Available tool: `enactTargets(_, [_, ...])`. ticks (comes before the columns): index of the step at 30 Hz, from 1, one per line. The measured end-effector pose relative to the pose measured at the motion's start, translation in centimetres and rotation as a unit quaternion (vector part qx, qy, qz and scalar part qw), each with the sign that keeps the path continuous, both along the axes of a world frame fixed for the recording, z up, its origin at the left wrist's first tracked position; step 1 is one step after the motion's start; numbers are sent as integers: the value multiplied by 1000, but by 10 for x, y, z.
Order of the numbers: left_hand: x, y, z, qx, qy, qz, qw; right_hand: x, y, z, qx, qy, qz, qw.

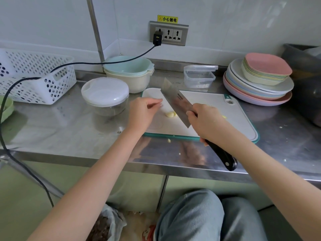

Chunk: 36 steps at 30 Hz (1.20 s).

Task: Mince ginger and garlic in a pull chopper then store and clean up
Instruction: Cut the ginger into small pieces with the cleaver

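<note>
**Big knife up, garlic on the board**

The right hand (203, 119) grips a big knife (177, 101) by its black handle. The blade is tilted & lifted over the white cutting board (217, 115), tip pointing to the back wall. The left hand (142, 112) is just beside the blade, fingers curled in w/ the tips pinched together; can't tell if sth tiny is b/w them.

A few peeled garlic cloves (170, 114) lie on the board, b/w the 2 hands & under the blade. One small garlic bit (168, 140) sits on the steel counter (69, 133) just in front of the board.

The pull chopper (105, 96) stands left of the board, lid on, clear bowl below. Behind it are stacked bowls (129, 73), mint on top. A clear box w/ a lid (199, 77) is behind the board. Stacked plates (258, 84) sit at the right, a white basket (36, 75) at the far left. A black cord (86, 63) runs from the wall plug over the basket.
</note>
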State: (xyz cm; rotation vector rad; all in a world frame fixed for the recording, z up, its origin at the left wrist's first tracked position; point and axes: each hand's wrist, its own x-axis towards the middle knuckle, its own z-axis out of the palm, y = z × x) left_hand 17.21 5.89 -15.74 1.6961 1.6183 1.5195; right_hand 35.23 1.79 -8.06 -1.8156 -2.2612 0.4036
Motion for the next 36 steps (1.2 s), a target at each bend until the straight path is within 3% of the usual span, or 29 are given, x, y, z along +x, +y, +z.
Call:
enactTargets(8, [1,0,-1,16,18,15,1000,-8,2,-10,-1,15,-3,1000])
enactTargets(13, [1,-1,-2,27,32,24,999,-19,-3,-20,-16,-33,-5,999])
enactTargets(16, [2,-3,-2,30,39,19,999,-18,3,-17,-21,-7,0,1000])
enactTargets(24, [9,-5,-1,7,159,-64,985,40,2,-8,-88,211,-78,970])
enactTargets(28, [12,-5,5,-17,79,-51,995,56,2,-1,-172,324,-98,925])
enactTargets(30, [13,-5,15,21,60,-30,998,59,3,-1,-174,330,-101,922])
enactTargets(32, [20,-5,23,65,133,-41,988,60,4,-1,-150,304,-97,936])
enactTargets(36, [44,-1,16,70,283,-173,941,56,0,-2,-140,283,-79,946])
